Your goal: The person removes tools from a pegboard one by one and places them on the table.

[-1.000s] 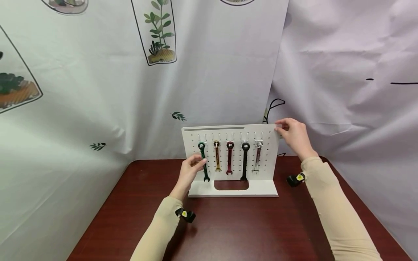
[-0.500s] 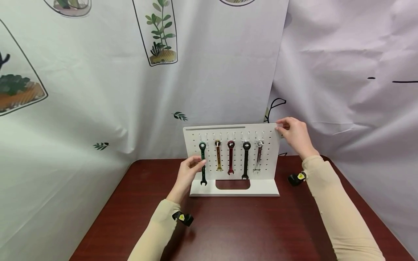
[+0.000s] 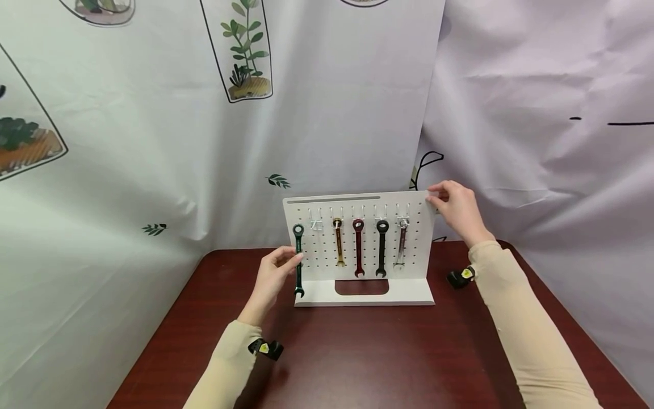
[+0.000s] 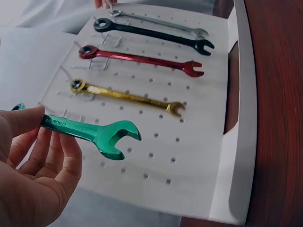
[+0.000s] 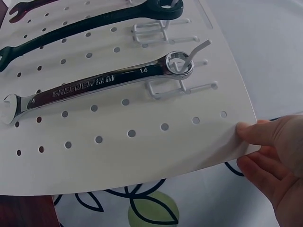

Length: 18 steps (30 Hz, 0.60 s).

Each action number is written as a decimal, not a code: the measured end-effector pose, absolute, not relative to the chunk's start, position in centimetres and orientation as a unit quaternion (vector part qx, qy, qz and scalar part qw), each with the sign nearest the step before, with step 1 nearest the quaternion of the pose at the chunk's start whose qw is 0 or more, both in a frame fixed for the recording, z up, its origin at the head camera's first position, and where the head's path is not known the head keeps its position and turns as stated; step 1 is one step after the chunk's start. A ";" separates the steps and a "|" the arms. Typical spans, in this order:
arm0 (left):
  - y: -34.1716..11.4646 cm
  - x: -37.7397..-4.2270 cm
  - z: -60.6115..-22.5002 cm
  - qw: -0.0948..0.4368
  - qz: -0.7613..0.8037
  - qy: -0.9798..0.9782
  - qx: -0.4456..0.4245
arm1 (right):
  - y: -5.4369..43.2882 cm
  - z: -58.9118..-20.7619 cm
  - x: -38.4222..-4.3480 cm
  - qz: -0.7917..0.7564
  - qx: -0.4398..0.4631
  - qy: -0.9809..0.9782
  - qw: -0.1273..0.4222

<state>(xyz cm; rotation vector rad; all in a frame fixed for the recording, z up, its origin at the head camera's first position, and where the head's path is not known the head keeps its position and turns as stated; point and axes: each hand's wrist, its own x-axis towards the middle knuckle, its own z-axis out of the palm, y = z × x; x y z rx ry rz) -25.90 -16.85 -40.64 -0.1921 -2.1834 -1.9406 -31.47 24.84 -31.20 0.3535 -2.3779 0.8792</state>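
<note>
A green combination wrench [image 4: 80, 128] is pinched between the thumb and fingers of my left hand [image 3: 272, 276]. It stands upright in front of the left edge of a white pegboard [image 3: 327, 264], off its hook. My right hand [image 3: 457, 210] pinches the board's upper right corner, thumb on the front face. Still hanging from hooks are a gold wrench [image 3: 339, 243], a red wrench [image 3: 359, 250], a black wrench [image 3: 381, 250] and a silver wrench [image 5: 99, 86]. At the board's left, a bare hook [image 3: 316, 224] shows.
The pegboard's foot, with a rounded cutout, stands on a dark red wooden table [image 3: 388, 352]. Right behind it hangs a white curtain [image 3: 347, 125] printed with plants. A dark camera [image 3: 265, 349] is strapped to the left wrist, another [image 3: 461, 277] to the right.
The green wrench has come off its hook and moved left and toward me in my left hand. My right hand keeps its hold on the board's corner.
</note>
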 end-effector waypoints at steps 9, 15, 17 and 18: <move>-20.5 -25.0 -40.0 0.114 -0.641 -0.757 -0.044 | 24.8 -31.1 -31.6 0.337 0.136 -0.885 0.291; -22.6 -24.7 -40.5 0.110 -0.624 -0.773 -0.028 | 24.9 -31.1 -31.6 0.329 0.139 -0.886 0.294; -23.1 -24.6 -40.9 0.103 -0.618 -0.779 -0.022 | 25.0 -31.1 -31.6 0.327 0.139 -0.887 0.296; -23.3 -24.6 -41.2 0.096 -0.616 -0.781 -0.019 | 25.1 -31.2 -31.7 0.327 0.139 -0.887 0.296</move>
